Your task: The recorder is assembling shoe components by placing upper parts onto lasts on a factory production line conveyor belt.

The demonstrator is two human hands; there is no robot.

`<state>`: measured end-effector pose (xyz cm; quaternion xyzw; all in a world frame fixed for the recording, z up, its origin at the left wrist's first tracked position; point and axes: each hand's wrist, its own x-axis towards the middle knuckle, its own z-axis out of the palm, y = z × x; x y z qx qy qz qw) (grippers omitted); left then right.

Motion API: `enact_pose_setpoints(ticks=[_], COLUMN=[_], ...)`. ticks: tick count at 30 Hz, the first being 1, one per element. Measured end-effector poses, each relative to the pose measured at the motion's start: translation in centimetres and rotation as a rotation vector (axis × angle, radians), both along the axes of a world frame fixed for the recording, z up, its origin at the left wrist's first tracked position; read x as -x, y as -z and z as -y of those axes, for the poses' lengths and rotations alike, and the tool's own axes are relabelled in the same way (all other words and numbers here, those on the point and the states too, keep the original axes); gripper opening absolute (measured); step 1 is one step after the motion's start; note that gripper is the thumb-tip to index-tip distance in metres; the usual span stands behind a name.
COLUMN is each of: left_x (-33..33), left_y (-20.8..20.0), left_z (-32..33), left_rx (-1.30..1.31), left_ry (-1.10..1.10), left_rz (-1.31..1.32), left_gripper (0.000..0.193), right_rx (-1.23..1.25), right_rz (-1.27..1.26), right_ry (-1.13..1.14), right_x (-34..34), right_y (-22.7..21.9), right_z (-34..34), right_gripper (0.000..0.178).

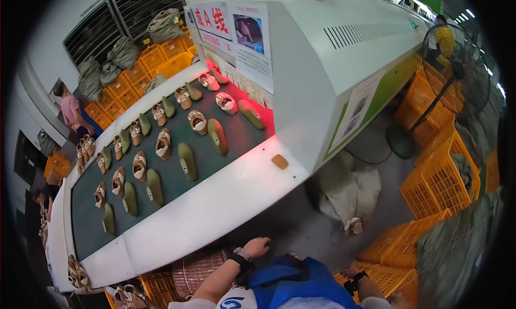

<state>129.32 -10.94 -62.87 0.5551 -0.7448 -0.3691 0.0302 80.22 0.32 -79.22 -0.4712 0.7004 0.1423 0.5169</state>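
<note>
My left hand (257,247), with a dark band and a watch at the wrist, hangs beside the white edge of the conveyor. Nothing shows in it and its fingers are loosely stretched. At the lower right, my right hand (352,270) is by the rim of an orange crate (389,279); its fingers are too small and shaded to read. Rows of tan shoe uppers (163,143) and green shoe lasts (187,161) lie on the dark green conveyor belt (172,193). Red light falls on those closest to the machine opening.
A large pale machine (322,83) stands over the belt's far end. Stacked orange crates (438,174), grey sacks (457,250) and a standing fan (457,70) line the right. One pale sack (346,193) lies on the floor. A person in pink (72,107) stands far left.
</note>
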Motion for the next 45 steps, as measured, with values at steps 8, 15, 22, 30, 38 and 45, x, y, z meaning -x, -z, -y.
enact_pose_setpoints(ticks=[8, 15, 22, 30, 38, 45], left_x=[2.4, 3.3, 3.6, 5.4, 6.9, 10.6], left_y=[5.2, 6.2, 13.4, 17.1, 18.0, 17.1], left_z=[4.8, 8.6, 5.9, 5.4, 7.3, 7.9], left_rx=[-0.37, -0.343, -0.541, -0.882, -0.85, -0.912], left_ry=[0.328, 0.13, 0.135, -0.268, -0.395, -0.312], left_rz=[0.158, 0.06, 0.14, 0.158, 0.317, 0.028], left_gripper=[0.04, 0.029, 0.026, 0.024, 0.024, 0.023], right_rx=[0.183, 0.291, 0.249, 0.33, 0.501, 0.683], right_rz=[-0.016, -0.019, -0.162, -0.308, 0.404, 1.356], right_ry=[0.388, 0.597, 1.006, 1.639, 2.363, 2.411], right_x=[0.2, -4.1, -0.3, 9.4, 10.6, 8.7], right_y=[-1.7, 1.4, 14.2, 32.8, 38.9, 21.7], right_z=[-1.9, 8.3, 10.9, 22.9, 26.5, 12.1], right_gripper=[0.035, 0.043, 0.04, 0.077, 0.053, 0.039])
